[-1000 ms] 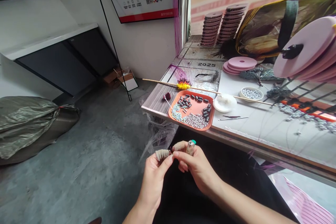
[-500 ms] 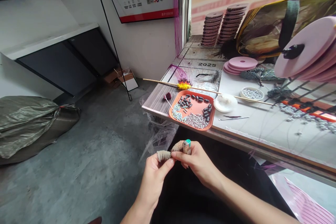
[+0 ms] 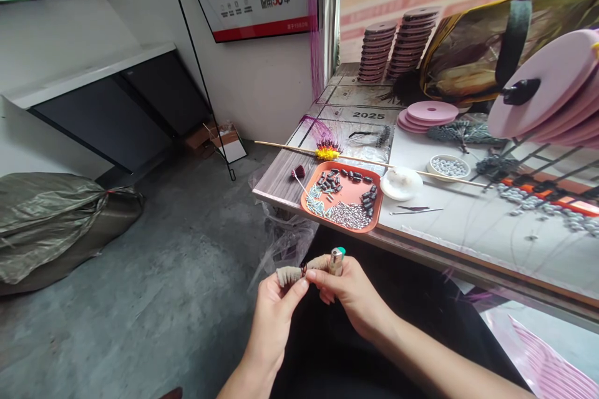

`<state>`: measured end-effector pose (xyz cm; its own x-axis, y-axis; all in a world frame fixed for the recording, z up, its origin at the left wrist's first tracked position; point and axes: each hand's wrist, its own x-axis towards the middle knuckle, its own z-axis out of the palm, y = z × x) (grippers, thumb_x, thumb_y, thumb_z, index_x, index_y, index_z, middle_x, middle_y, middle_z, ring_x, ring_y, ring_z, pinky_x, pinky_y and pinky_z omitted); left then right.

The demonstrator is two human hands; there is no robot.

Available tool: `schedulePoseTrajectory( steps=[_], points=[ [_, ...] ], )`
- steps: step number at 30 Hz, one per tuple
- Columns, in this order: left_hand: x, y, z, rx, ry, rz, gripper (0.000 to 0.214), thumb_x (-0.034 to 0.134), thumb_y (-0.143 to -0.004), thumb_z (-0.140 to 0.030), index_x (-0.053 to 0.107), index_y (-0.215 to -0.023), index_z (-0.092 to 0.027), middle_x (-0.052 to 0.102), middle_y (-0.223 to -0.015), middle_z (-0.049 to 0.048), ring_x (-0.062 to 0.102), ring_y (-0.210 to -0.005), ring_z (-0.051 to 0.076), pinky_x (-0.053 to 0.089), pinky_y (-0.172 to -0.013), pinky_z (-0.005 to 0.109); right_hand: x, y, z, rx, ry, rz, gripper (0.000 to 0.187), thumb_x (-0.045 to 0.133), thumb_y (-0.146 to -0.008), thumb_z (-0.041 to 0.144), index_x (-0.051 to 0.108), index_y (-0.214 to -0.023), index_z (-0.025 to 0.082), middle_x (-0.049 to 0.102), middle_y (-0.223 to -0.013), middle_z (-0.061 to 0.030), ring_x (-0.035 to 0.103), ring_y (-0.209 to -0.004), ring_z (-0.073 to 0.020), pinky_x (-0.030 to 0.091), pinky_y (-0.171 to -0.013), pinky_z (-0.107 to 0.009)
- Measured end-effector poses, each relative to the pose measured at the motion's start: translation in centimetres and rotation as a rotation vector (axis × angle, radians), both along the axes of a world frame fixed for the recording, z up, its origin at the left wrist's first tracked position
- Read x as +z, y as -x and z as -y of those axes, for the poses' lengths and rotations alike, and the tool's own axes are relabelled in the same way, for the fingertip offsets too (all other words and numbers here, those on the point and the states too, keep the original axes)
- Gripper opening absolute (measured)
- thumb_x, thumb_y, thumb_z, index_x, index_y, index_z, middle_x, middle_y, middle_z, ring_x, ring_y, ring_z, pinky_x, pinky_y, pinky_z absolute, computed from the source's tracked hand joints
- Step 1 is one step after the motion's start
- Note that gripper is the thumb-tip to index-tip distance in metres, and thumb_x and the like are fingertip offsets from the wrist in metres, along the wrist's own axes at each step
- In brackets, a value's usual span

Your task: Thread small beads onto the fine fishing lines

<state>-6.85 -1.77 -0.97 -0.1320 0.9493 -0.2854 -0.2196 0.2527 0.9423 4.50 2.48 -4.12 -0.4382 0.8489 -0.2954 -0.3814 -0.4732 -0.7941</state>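
My left hand [image 3: 278,318] and my right hand [image 3: 349,293] meet in front of the table's near edge, fingers bent and pinched. A beige ribbed finger cover [image 3: 289,275] sits on a finger of the left hand, and a similar one [image 3: 319,263] on the right. Between the two sets of fingertips is a small dark loop [image 3: 303,270], perhaps thread; its exact kind is too small to tell. A lighter [image 3: 336,260] with a metal top and green part stands upright in the right hand, its lower end hidden by the fingers.
An orange tray [image 3: 380,212] of small metal and black parts stands at the table edge. A thin wooden stick [image 3: 281,145], a white lid [image 3: 401,184], a bowl of beads [image 3: 449,167] and pink spools [image 3: 433,111] lie beyond. Large pink discs [image 3: 543,87] rise at right.
The lighter has turned slightly, so its metal top now shows. The fingertips have shifted a little, and the dark loop between them shows more. Both hands stay close together.
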Motion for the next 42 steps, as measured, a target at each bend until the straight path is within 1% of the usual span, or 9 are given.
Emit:
schedulePoseTrajectory(
  steps=[8, 11, 13, 15, 18, 20, 24, 32, 42],
  points=[
    [-0.2, 0.1, -0.1, 0.014, 0.0, -0.012, 0.008, 0.065, -0.074, -0.021, 0.069, -0.071, -0.015, 0.068, -0.067, 0.0035, 0.059, -0.068, 0.017, 0.044, -0.072, 0.027, 0.1, -0.1, 0.2, -0.009, 0.018, 0.001, 0.029, 0.078, -0.058, 0.036, 0.065, -0.067, 0.011, 0.051, -0.05, 0.0032, 0.036, -0.039, -0.0045, 0.028, -0.039, -0.02],
    [-0.2, 0.3, -0.1, 0.026, 0.026, 0.006, 0.008, 0.065, -0.073, -0.021, 0.068, -0.069, -0.014, 0.066, -0.065, 0.0025, 0.057, -0.068, 0.015, 0.044, -0.071, 0.026, 0.2, -0.3, 0.2, -0.02, 0.018, 0.007, 0.031, 0.078, -0.058, 0.035, 0.065, -0.076, 0.012, 0.051, -0.053, 0.004, 0.036, -0.04, -0.0047, 0.03, -0.041, -0.02],
    [-0.1, 0.5, 0.0, 0.062, 0.059, 0.027, 0.008, 0.068, -0.07, -0.021, 0.067, -0.066, -0.015, 0.064, -0.063, 0.0009, 0.055, -0.066, 0.014, 0.043, -0.069, 0.024, 0.1, -0.5, 0.1, -0.033, 0.008, -0.002, 0.033, 0.076, -0.061, 0.036, 0.064, -0.082, 0.013, 0.048, -0.053, 0.0054, 0.036, -0.042, -0.0051, 0.031, -0.043, -0.02],
    [0.0, 1.0, 0.1, 0.107, 0.093, 0.048, 0.008, 0.07, -0.067, -0.021, 0.066, -0.065, -0.015, 0.061, -0.061, -0.0008, 0.051, -0.063, 0.011, 0.041, -0.065, 0.022, -0.2, -0.7, -0.1, -0.015, -0.004, -0.022, 0.033, 0.068, -0.069, 0.043, 0.063, -0.084, 0.014, 0.046, -0.053, 0.0057, 0.037, -0.044, -0.0063, 0.032, -0.046, -0.021],
    [0.1, 1.7, 0.5, 0.131, 0.134, 0.058, 0.011, 0.072, -0.065, -0.022, 0.064, -0.063, -0.014, 0.057, -0.059, -0.0019, 0.047, -0.06, 0.01, 0.039, -0.062, 0.022, -0.7, -0.5, -0.4, 0.098, -0.04, 0.034, 0.05, 0.044, -0.081, 0.058, 0.06, -0.069, 0.013, 0.043, -0.048, 0.0037, 0.038, -0.045, -0.0085, 0.032, -0.05, -0.023],
    [0.1, 2.1, 0.8, 0.129, 0.154, 0.055, 0.013, 0.072, -0.064, -0.023, 0.063, -0.062, -0.014, 0.056, -0.058, -0.0015, 0.047, -0.059, 0.011, 0.039, -0.062, 0.022, -0.9, -0.2, -0.5, 0.182, -0.104, 0.127, 0.06, 0.032, -0.084, 0.061, 0.051, -0.053, 0.014, 0.038, -0.044, 0.0034, 0.035, -0.044, -0.0086, 0.029, -0.05, -0.024],
    [0.2, 2.7, 1.2, 0.151, 0.182, 0.067, 0.011, 0.072, -0.063, -0.022, 0.064, -0.064, -0.014, 0.056, -0.06, -0.0004, 0.047, -0.061, 0.011, 0.039, -0.063, 0.023, -0.8, 0.8, -0.5, 0.25, -0.195, 0.199, 0.058, 0.038, -0.082, 0.062, 0.036, -0.043, 0.018, 0.032, -0.041, 0.0048, 0.027, -0.043, -0.0075, 0.023, -0.048, -0.025],
    [-0.1, 3.2, 1.2, 0.142, 0.193, 0.11, 0.011, 0.072, -0.063, -0.021, 0.064, -0.063, -0.014, 0.055, -0.06, -0.0007, 0.046, -0.06, 0.011, 0.039, -0.063, 0.023, -1.1, 1.8, -0.4, 0.266, -0.214, 0.217, 0.058, 0.036, -0.077, 0.068, 0.029, -0.043, 0.02, 0.027, -0.043, 0.0057, 0.02, -0.043, -0.0073, 0.017, -0.046, -0.026],
    [-0.2, 3.1, 1.1, 0.13, 0.196, 0.1, 0.01, 0.072, -0.063, -0.021, 0.064, -0.063, -0.014, 0.054, -0.059, -0.0011, 0.045, -0.06, 0.011, 0.038, -0.062, 0.023, -1.6, 1.7, -0.1, 0.25, -0.232, 0.243, 0.056, 0.034, -0.081, 0.063, 0.03, -0.046, 0.02, 0.028, -0.046, 0.0051, 0.022, -0.046, -0.0081, 0.017, -0.047, -0.025]
  ],
)
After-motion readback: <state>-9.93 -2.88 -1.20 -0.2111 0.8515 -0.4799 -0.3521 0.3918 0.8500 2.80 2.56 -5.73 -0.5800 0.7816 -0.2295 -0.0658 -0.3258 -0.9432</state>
